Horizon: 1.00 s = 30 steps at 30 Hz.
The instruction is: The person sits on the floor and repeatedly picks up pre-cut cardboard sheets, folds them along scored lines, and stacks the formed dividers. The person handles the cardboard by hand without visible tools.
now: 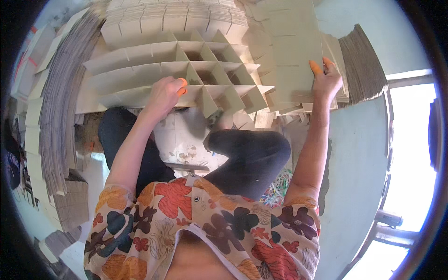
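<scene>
A partly assembled cardboard divider grid lies before me, its long strips running left to right. Short slotted pieces cross them at the right half and form open cells. My left hand is closed at the top edge of the nearest long strip, left of the cells, with orange covers on its fingertips. To the right, my right hand, also with orange fingertip covers, pinches the right edge of a slotted cardboard sheet. That sheet lies over a pile of similar pieces, and its far end runs out of view.
Slotted cardboard strips are stacked at the back. A tall cardboard stack stands at the left, another at the far right. My legs are bent below the work surface. Colourful strands lie beside my right leg.
</scene>
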Motion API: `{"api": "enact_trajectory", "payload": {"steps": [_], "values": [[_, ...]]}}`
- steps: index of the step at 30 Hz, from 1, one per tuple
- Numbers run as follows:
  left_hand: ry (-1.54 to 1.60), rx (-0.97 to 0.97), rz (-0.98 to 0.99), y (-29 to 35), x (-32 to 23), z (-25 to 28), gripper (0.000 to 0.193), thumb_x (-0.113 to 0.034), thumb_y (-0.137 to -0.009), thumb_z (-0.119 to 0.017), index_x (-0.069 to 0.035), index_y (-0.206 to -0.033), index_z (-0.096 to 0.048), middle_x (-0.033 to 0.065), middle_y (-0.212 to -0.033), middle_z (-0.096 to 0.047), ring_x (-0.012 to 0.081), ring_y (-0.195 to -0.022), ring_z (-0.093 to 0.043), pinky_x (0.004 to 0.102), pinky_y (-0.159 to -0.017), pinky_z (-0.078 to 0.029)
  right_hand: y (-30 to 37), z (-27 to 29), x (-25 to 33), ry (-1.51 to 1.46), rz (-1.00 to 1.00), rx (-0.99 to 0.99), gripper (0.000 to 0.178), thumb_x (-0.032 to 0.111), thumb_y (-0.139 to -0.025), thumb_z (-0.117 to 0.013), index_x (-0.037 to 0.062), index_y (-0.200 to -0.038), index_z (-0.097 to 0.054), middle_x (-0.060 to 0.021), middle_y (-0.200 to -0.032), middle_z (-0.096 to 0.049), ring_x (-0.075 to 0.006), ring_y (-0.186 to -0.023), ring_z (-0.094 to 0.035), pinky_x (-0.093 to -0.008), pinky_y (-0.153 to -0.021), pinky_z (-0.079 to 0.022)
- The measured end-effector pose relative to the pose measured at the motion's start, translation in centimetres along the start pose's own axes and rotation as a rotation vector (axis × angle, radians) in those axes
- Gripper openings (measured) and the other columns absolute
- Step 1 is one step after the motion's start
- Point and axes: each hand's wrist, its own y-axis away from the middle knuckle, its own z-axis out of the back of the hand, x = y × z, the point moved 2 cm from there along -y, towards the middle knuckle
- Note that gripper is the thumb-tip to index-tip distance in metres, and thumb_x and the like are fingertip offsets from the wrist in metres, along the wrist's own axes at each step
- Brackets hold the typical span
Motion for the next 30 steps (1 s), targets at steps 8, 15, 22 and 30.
{"api": "enact_trajectory", "payload": {"steps": [8,15,22,30], "values": [[-0.021,-0.034,-0.029,0.7,-0.3,2.9,0.029,-0.019,-0.073,-0.071,-0.003,-0.096,-0.062,0.0132,-0.078,-0.060,0.0318,-0.077,-0.057,0.0414,-0.070,-0.046,4.9,-6.6,2.0,-0.391,-0.345,0.389,0.030,0.016,-0.076,-0.074,-0.0047,-0.094,-0.063,-0.0074,-0.073,-0.062,-0.0114,-0.063,-0.056,-0.0275,-0.056,-0.046],[-0.101,-0.135,-0.046,2.8,1.0,7.6,0.040,-0.022,-0.069,-0.077,-0.001,-0.100,-0.063,0.0128,-0.089,-0.064,0.0302,-0.083,-0.060,0.0386,-0.075,-0.047,6.3,-7.1,3.5,-0.669,-0.683,0.495,0.022,0.011,-0.082,-0.066,-0.0059,-0.095,-0.060,-0.0077,-0.078,-0.062,-0.0133,-0.065,-0.057,-0.0292,-0.056,-0.047],[-0.119,-0.122,-0.060,3.6,2.2,8.2,0.033,-0.023,-0.070,-0.074,-0.003,-0.094,-0.062,0.0116,-0.079,-0.063,0.0276,-0.079,-0.059,0.0385,-0.072,-0.046,4.6,-4.0,11.0,-0.706,-0.117,0.474,0.038,0.005,-0.078,-0.070,-0.0030,-0.114,-0.059,-0.0066,-0.072,-0.061,-0.0088,-0.061,-0.052,-0.0264,-0.053,-0.045],[-0.080,-0.023,-0.029,3.6,4.1,4.6,0.018,-0.012,-0.072,-0.070,-0.005,-0.084,-0.059,0.0131,-0.073,-0.061,0.0323,-0.071,-0.058,0.0424,-0.065,-0.046,9.2,-8.5,19.0,-0.348,0.328,0.647,0.057,0.003,-0.071,-0.072,-0.0005,-0.125,-0.053,-0.0152,-0.059,-0.047,-0.0125,-0.050,-0.041,-0.0273,-0.049,-0.041]]}}
